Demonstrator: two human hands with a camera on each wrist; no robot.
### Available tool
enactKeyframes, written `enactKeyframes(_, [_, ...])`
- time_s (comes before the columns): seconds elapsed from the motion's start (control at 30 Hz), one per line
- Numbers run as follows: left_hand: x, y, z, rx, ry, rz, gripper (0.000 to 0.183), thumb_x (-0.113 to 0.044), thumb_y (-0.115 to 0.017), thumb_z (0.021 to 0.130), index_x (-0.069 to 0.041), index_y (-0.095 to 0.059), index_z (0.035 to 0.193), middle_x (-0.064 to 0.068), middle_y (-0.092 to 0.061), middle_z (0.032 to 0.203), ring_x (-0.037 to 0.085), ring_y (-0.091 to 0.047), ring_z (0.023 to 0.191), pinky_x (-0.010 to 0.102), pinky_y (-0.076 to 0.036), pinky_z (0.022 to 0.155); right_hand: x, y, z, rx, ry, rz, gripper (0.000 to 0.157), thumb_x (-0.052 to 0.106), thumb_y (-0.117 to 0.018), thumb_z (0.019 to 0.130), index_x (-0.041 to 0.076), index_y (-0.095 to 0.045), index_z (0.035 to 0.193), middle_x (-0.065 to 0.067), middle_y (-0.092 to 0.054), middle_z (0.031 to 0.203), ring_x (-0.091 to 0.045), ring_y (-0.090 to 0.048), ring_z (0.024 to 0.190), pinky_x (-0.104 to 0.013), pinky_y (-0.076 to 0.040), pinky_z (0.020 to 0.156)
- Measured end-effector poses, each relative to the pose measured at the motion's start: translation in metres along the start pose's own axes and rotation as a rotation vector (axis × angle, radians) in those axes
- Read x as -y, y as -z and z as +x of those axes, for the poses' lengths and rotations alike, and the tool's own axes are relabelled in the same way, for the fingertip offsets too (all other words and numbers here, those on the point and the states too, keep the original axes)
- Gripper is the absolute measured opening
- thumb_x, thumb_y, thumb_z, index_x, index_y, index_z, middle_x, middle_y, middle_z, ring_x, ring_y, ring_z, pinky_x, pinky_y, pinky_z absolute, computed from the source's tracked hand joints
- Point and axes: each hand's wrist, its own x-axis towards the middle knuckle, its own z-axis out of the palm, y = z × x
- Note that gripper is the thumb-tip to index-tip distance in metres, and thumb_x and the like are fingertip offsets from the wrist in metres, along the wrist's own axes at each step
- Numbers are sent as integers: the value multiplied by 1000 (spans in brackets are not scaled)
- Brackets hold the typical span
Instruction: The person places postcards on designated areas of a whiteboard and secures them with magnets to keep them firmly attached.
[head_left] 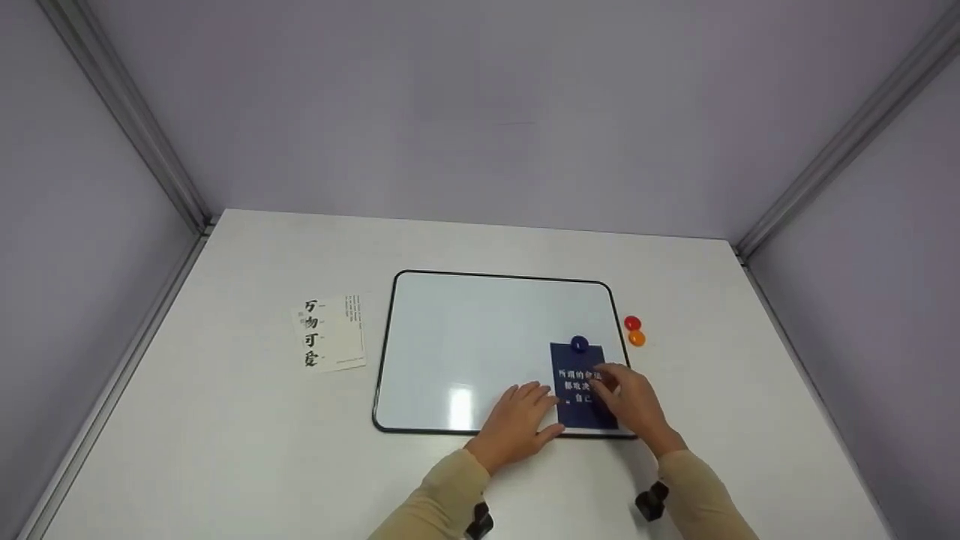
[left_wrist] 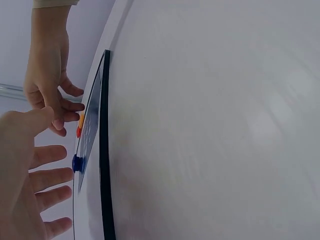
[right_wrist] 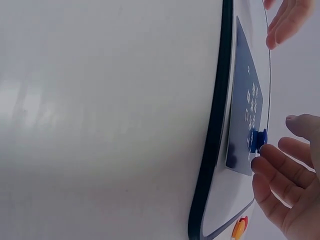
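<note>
A dark blue card (head_left: 585,416) with white characters lies at the lower right of the black-framed whiteboard (head_left: 465,337). On the card's top edge sits a round blue magnet (head_left: 579,343), seen also as a blue knob (right_wrist: 258,141) in the right wrist view. My right hand (head_left: 634,401) hovers over the card's right side, fingers loosely bent, thumb apart, nothing held. To the card's left, my left hand (head_left: 517,424) is spread with its fingers fairly straight, fingertips near the card's left edge. Whether they touch it cannot be told.
A red magnet (head_left: 632,322) and an orange magnet (head_left: 637,338) lie on the white table (head_left: 225,442), right of the board. A cream card (head_left: 337,341) with black characters is at the left. Grey walls (head_left: 480,112) enclose the table's back and sides.
</note>
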Motion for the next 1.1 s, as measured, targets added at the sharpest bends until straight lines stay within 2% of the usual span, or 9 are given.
enactKeyframes(0.47, [9, 7, -6, -16, 23, -22, 42, -44, -47, 99, -17, -59, 129, 2, -59, 137, 18, -53, 130, 35, -45, 109, -8, 3, -15, 20, -31, 1, 28, 17, -66, 90, 4, -66, 115, -7, -70, 94, -15, -61, 84, -35, -55, 76])
enactKeyframes(0.67, [18, 13, -11, -48, 42, -60, 40, -41, -48, 99, -15, -60, 127, 3, -61, 134, 20, -55, 128, 37, -46, 108, -6, 4, -24, -23, 54, -40, 23, 13, -69, 88, 5, -67, 109, -7, -69, 95, -16, -63, 88, -38, -56, 78])
enactKeyframes(0.77, [22, 15, -15, -55, 59, -89, 39, -40, -49, 99, -14, -61, 127, 4, -61, 134, 21, -55, 128, 38, -46, 109, -7, 5, -27, -37, 95, -69, 23, 15, -70, 87, 7, -67, 109, -8, -69, 102, -20, -65, 96, -40, -57, 84])
enactKeyframes(0.93, [30, 17, -22, -59, 83, -129, 39, -38, -49, 99, -13, -61, 127, 5, -61, 134, 22, -55, 128, 40, -46, 109, -11, 6, -35, -9, 152, -145, 32, 20, -71, 87, 10, -66, 116, -11, -64, 118, -27, -63, 113, -45, -53, 98])
enactKeyframes(1.1, [38, 20, -29, -75, 118, -165, 39, -38, -50, 99, -12, -62, 125, 6, -61, 134, 23, -55, 128, 41, -45, 109, -16, 8, -43, 55, 193, -194, 42, 26, -71, 87, 15, -61, 126, -14, -59, 132, -33, -58, 122, -50, -49, 102])
